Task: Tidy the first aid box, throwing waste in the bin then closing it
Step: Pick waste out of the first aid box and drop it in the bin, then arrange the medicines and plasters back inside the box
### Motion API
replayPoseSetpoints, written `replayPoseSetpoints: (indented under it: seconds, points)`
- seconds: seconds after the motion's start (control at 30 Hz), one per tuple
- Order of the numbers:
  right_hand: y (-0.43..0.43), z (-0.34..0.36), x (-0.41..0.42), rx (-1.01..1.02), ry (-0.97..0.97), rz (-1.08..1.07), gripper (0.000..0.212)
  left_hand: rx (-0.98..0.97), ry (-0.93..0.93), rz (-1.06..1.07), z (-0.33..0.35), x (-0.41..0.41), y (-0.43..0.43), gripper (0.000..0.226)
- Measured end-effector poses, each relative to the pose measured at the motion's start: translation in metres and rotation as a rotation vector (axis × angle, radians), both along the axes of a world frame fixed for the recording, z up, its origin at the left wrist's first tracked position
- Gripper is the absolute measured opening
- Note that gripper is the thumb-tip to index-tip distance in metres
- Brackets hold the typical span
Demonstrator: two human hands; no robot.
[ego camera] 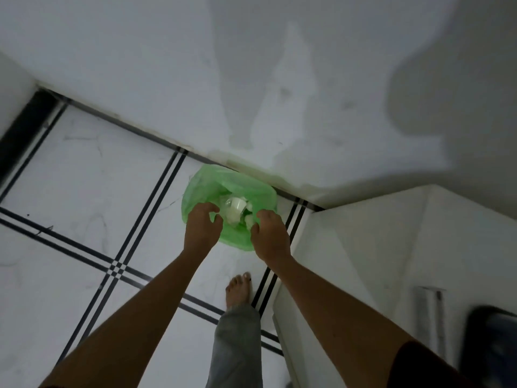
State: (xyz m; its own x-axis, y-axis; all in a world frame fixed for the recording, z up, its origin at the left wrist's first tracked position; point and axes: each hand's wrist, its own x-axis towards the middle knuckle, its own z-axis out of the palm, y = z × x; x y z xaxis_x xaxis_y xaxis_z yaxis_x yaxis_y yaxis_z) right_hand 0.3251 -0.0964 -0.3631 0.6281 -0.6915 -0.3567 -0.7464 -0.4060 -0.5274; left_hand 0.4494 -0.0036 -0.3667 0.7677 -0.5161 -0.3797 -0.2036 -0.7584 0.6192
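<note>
A bin lined with a green plastic bag point(212, 183) stands on the floor against the wall. Inside it lie white waste pieces, among them a white cup point(236, 206). My left hand point(202, 225) hovers over the bin's near left rim, fingers curled and apart, with nothing visible in it. My right hand point(270, 232) hangs over the near right rim, fingers bent downward; its palm faces away, so I cannot see whether it holds anything. The first aid box is not in view.
White marble floor tiles with black double stripes point(117, 266) spread to the left. A white wall point(251, 79) rises behind the bin. A white cabinet or counter point(363, 247) stands at the right. My bare foot point(239, 292) is planted just in front of the bin.
</note>
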Motion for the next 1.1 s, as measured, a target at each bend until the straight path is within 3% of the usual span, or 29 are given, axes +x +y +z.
replayPoseSetpoints:
  seconds: [0.3, 0.6, 0.8, 1.1]
  points:
    - [-0.005, 0.180, -0.101, -0.227, -0.175, 0.145, 0.016, -0.178, -0.224, -0.048, 0.183, -0.108, -0.007, 0.020]
    - [0.023, 0.341, -0.270, -0.394, -0.330, 0.105, 0.011, -0.334, -0.366, -0.208, 0.339, -0.288, 0.025, 0.016]
    - [0.024, 0.380, -0.371, -0.435, -0.327, -0.089, 0.010, -0.328, -0.324, -0.398, 0.373, -0.376, 0.026, 0.017]
    - [0.020, 0.380, -0.421, -0.342, -0.209, -0.324, 0.020, -0.287, -0.291, -0.679, 0.384, -0.404, -0.013, 0.021]
